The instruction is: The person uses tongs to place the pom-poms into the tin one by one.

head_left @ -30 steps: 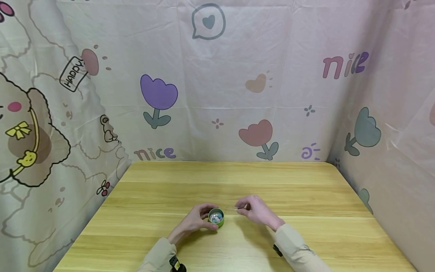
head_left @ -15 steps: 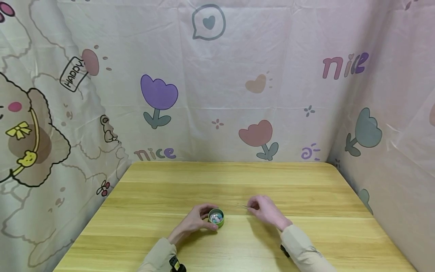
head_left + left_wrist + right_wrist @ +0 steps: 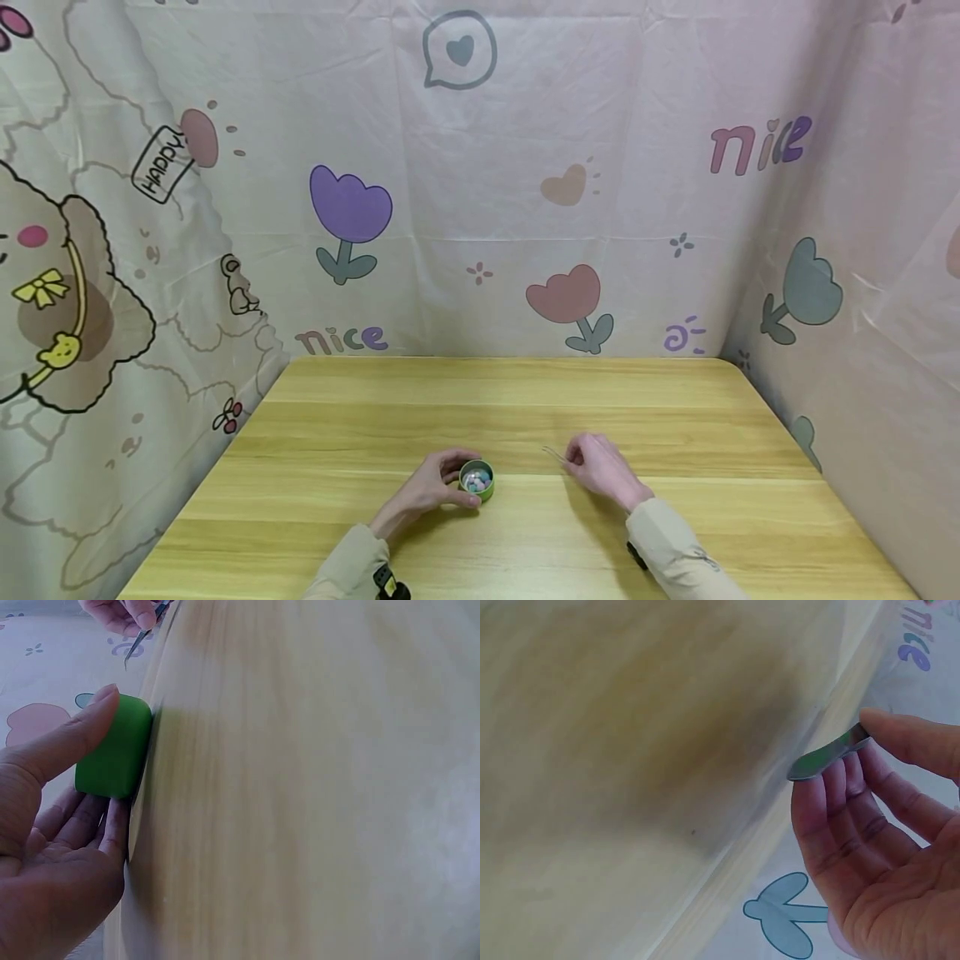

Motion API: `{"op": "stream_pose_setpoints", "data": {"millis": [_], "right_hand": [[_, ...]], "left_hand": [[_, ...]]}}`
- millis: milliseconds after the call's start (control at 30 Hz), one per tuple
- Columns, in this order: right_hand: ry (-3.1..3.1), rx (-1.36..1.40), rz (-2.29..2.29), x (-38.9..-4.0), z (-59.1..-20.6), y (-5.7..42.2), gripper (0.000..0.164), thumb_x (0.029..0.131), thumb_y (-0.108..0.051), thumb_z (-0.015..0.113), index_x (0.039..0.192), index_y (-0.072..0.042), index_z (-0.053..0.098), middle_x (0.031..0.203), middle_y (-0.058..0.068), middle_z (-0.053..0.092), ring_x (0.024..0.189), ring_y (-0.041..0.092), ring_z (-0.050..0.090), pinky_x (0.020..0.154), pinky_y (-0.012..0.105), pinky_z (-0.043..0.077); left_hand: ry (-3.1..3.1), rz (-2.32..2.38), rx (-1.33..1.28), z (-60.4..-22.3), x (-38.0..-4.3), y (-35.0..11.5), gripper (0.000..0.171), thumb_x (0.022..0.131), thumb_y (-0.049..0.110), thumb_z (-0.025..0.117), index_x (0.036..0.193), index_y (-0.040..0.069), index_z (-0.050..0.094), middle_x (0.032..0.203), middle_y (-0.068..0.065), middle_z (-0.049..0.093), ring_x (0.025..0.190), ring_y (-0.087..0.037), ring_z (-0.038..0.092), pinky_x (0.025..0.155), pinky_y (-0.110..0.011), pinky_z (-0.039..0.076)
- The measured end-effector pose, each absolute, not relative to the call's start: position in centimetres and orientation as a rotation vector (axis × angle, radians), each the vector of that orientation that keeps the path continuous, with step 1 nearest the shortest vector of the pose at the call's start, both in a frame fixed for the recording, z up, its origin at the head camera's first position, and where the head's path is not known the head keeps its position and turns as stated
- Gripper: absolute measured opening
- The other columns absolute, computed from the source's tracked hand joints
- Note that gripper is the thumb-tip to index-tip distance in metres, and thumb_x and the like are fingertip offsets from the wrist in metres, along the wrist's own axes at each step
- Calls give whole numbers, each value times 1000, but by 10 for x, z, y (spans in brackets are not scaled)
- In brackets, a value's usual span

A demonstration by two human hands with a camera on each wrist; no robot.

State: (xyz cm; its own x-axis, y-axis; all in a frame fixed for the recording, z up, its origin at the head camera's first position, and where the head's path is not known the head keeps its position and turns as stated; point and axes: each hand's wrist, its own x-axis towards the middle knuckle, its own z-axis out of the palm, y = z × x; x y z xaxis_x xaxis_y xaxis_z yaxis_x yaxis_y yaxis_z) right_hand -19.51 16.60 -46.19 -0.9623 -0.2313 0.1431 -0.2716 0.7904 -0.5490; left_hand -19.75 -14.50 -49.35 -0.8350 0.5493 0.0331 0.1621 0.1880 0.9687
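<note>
A small round green tin (image 3: 486,492) stands on the table, its open top showing several small pink, white and blue pieces (image 3: 477,481). My left hand (image 3: 437,481) holds it from the left side, thumb at the near side and fingers at the far side. The tin's green wall (image 3: 116,754) shows between thumb and fingers in the left wrist view. To the right of the tin, my right hand (image 3: 602,468) pinches metal tweezers (image 3: 555,454), their tips pointing left. In the right wrist view the wide end of the tweezers (image 3: 829,757) lies between thumb and fingers. Nothing can be made out at the tips.
The wooden table (image 3: 420,400) runs back to a printed cloth (image 3: 480,167) hung behind it. More cloth hangs along both sides. Beige sleeves cover both forearms, with a dark wrist device (image 3: 390,583) at the left one.
My right hand has moved right, away from the tin, with the tweezers in it, and their tips now angle slightly away from me. The left hand and the tin have stayed in place.
</note>
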Motion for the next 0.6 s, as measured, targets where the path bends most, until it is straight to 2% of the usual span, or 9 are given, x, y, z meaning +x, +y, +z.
{"op": "stream_pose_setpoints", "data": {"millis": [600], "right_hand": [[-2935,377,886,-193,-466,167,13,76,3,75,73,-8,70,68,-1,64,62,11,53,55,20,45]], "left_hand": [[2129,1701,666,-495,-196,-147,66,80,2,82,137,-10,50,136,-30,56,129,-44,53,117,-59,39]]}}
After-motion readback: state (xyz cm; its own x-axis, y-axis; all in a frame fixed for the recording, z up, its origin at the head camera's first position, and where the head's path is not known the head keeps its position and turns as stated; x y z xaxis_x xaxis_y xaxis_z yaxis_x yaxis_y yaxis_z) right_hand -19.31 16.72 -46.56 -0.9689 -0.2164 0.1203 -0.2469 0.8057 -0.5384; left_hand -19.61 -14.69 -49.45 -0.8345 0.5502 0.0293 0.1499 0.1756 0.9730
